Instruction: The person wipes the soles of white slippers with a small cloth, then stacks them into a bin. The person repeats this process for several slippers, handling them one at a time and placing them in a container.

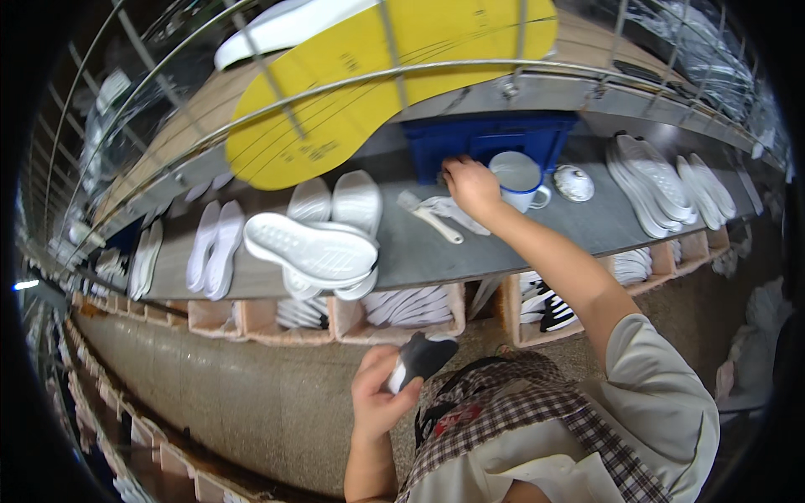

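Note:
My left hand (381,390) is closed around a black-and-white shoe piece (426,356), held low in front of my apron. The piece's dark end points up and to the right. Out over the grey shelf (503,243) reaches my right hand (471,186), its fingers bent together at the front of a blue bin (423,151). What those fingers hold, if anything, is hidden. A white-handled brush (432,218) and a crumpled pale cloth (457,211) lie just below that hand. A white enamel mug with a blue rim (517,178) stands right beside it, its lid (573,183) farther right.
White shoe soles (310,250) are stacked on the shelf's left half, others (650,180) at its right. Below hang padded compartments (398,331) holding several soles. A wire rack rail (360,80) crosses above, with a large yellow sole-shaped sheet (352,117) behind it.

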A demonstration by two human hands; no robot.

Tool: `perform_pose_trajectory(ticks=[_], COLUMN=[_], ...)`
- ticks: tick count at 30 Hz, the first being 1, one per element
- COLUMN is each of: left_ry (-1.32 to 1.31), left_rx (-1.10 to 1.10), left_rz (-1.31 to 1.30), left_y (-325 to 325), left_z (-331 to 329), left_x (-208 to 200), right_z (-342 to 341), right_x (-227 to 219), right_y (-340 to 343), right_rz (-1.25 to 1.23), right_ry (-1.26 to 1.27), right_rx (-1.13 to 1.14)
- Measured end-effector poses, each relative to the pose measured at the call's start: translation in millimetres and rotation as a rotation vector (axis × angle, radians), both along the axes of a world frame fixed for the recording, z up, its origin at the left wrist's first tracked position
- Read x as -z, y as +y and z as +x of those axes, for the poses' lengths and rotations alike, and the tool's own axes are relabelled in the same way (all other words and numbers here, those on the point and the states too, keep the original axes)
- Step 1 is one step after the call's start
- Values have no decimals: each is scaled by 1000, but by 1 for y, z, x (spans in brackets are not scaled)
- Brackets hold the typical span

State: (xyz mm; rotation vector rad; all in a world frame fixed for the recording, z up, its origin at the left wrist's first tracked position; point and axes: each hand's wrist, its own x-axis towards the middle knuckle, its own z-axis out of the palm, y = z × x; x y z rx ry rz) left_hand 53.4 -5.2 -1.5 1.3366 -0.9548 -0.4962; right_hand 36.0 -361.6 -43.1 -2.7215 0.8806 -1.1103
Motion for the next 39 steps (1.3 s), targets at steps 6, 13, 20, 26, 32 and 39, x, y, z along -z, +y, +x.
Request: perform_pose_trajectory(ticks=[6,13,20,26,32,39], left_ry=[-139,-184,-128,-150,-48,7], left_rx=[41,47,36,55,79,112], left_rz=[173,256,316,297,315,268], left_y=[-8,-16,-14,-21,-15,-3], left_z=[-4,-15,-24,-27,-26,-30], left_x=[10,14,16,17,17,4], right_z=[-75,-64,-76,-99,-103,-132], right_x=[-62,-21,-38,-55,-88,-90], right_y=[-72,-102,-101,-86,-13,162], right_rz=[596,262,320,92,95,1484], right_ry=[14,726,557,526,68,221], right_rx=[-16,78,53,-71,-163,-665])
